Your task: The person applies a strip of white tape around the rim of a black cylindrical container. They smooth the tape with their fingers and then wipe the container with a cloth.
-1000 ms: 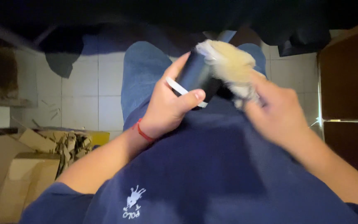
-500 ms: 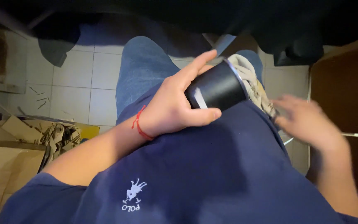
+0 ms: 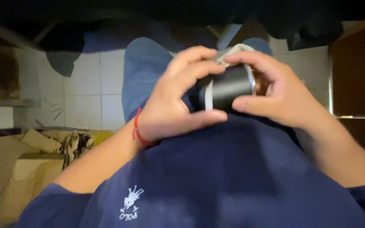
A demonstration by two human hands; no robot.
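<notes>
Since half a second ago our right hand (image 3: 290, 99) has come back in from the right side and closed on the black cylinder (image 3: 227, 89), which before was held by the left hand (image 3: 175, 105) alone. The cylinder now lies on its side between both hands, over our lap, just above the hem of the dark blue shirt (image 3: 216, 177).

Our left hand wraps its near end, fingers curled over the top and thumb pressed underneath. Our right hand grips the far end, forefinger arched over the rim and thumb below. Both hands are closed firmly on it. A pale strip (image 3: 209, 95) runs across the cylinder's body, and a light cloth (image 3: 235, 50) shows just behind it.

There is little free room: the hands touch the shirt below, and a dark overhang (image 3: 182, 12) closes in above. A brown cabinet edge (image 3: 355, 71) stands at the right. White floor tiles (image 3: 83, 97) lie open to the left, past our jeans (image 3: 144, 76), with cardboard boxes (image 3: 26, 169) near the lower left corner.

The cylinder's right end is mostly hidden by our fingers. We cannot tell whether it is open or capped.
</notes>
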